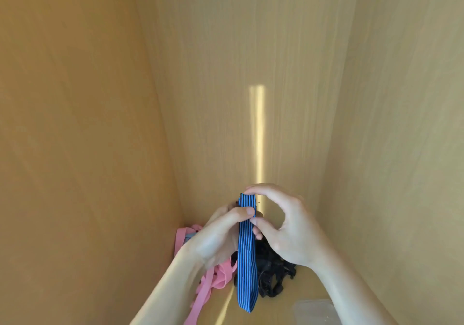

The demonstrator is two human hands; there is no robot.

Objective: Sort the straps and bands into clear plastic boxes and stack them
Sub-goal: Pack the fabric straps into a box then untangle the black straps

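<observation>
Presently, from the head view, a blue striped band (247,254) is held up above the shelf floor (306,282), pinched near its top by the left hand (221,234) and the right hand (278,224). Sorting seems barely begun; folding it toward the clear plastic box (313,311) at the near edge is likely called for. Pink straps (213,278) and black straps (273,272) are heaped in the rear corner between wooden walls (75,123).

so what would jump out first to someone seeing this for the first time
The blue striped band in the middle, hanging straight down while the left hand and right hand both pinch its top end. Below the hands, pink straps lie tangled at the left, beside a heap of black straps. A bright strip of light runs up the wooden back wall, and a clear plastic box sits at the bottom right.
</observation>
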